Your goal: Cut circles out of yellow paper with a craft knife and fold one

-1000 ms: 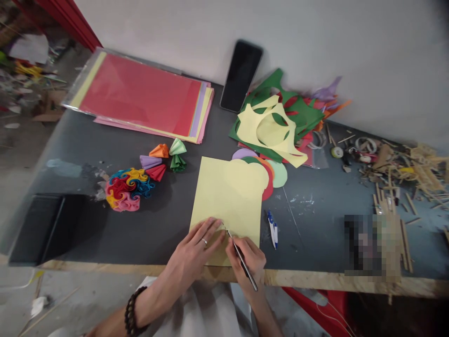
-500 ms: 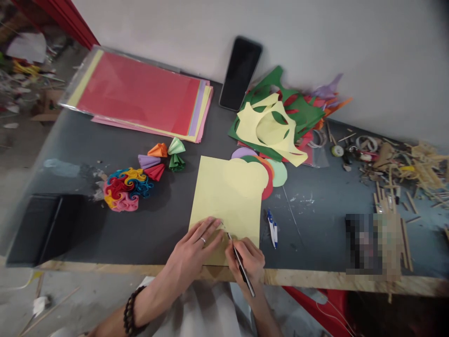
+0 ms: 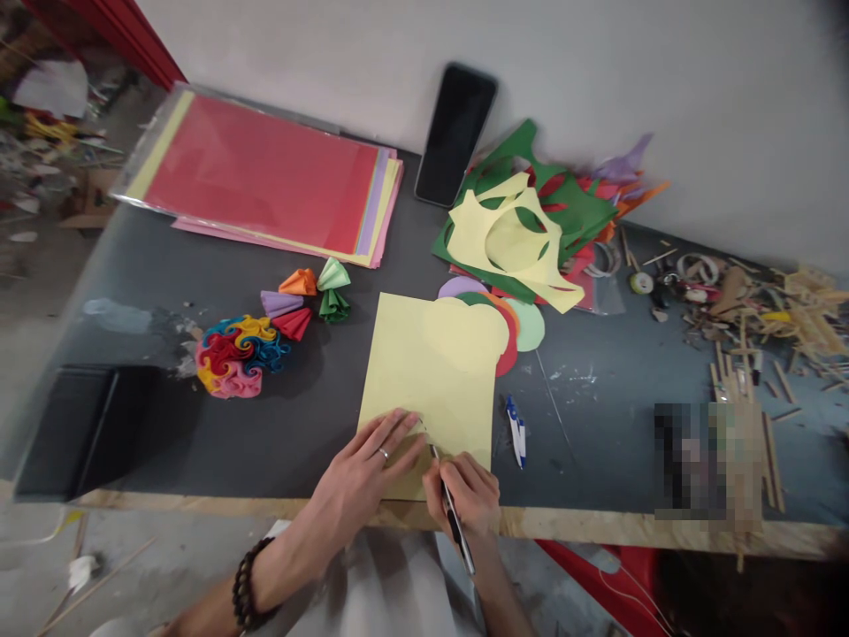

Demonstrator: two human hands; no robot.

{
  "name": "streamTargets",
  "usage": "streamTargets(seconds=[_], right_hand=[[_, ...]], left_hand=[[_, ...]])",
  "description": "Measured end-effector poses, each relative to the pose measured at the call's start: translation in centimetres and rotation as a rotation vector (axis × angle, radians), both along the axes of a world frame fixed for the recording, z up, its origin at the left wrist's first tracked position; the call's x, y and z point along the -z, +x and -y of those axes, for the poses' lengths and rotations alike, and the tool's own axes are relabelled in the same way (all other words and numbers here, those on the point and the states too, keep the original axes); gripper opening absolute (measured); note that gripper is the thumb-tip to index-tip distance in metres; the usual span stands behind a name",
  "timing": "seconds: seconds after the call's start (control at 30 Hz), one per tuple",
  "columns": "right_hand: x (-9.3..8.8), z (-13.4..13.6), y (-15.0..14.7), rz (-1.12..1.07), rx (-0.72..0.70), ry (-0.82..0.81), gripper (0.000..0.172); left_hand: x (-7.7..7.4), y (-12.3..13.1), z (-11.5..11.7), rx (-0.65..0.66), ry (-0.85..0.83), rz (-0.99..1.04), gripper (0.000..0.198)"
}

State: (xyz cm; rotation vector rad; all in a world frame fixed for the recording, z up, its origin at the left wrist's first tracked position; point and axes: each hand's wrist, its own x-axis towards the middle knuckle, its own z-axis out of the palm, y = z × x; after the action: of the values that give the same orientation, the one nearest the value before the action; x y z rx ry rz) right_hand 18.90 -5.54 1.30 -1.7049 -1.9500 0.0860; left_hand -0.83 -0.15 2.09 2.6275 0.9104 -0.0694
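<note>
A pale yellow sheet of paper (image 3: pixel 404 363) lies on the dark tabletop in front of me. My left hand (image 3: pixel 362 469) rests flat on its lower part, fingers stretched out and holding nothing. In my right hand (image 3: pixel 470 491) is a slim silver craft knife (image 3: pixel 455 518), gripped like a pen, its tip down on the sheet near my left fingertips. Short dark marks show on the paper by the tip. Overlapping the sheet's upper right are cut yellow paper rounds (image 3: pixel 468 332), with red (image 3: pixel 509 354) and light green (image 3: pixel 529 327) ones beneath or beside them.
A blue-and-white compass (image 3: pixel 516 433) and a thin metal rod (image 3: pixel 554 398) lie right of the sheet. Behind are cut paper scraps (image 3: pixel 517 221), a leaning phone (image 3: pixel 456 133) and packed coloured paper (image 3: pixel 265 168). Folded paper cones (image 3: pixel 292 323) and curled paper pieces (image 3: pixel 229 354) sit left.
The handle end of the craft knife has swung slightly left and down, and its tip has shifted a little. My left hand stays in place on the paper.
</note>
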Motion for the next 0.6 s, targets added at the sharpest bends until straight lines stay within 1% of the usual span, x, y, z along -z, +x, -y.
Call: streamTargets(seconds=[0.17, 0.4, 0.47, 0.6], right_hand=[[0.1, 0.2, 0.1, -0.031, -0.02, 0.042, 0.035], [0.8, 0.9, 0.1, -0.156, -0.017, -0.001, 0.044], [1.0, 1.1, 0.0, -0.136, -0.032, 0.013, 0.04], [1.7, 1.9, 0.2, -0.044, -0.098, 0.051, 0.027]], left_hand=[[-0.1, 0.0, 0.0, 0.015, 0.025, -0.013, 0.072], [0.0, 0.0, 0.0, 0.017, 0.061, -0.02, 0.072], [-0.1, 0.1, -0.1, 0.017, 0.053, -0.014, 0.071], [0.1, 0.1, 0.0, 0.016, 0.039, -0.014, 0.069]])
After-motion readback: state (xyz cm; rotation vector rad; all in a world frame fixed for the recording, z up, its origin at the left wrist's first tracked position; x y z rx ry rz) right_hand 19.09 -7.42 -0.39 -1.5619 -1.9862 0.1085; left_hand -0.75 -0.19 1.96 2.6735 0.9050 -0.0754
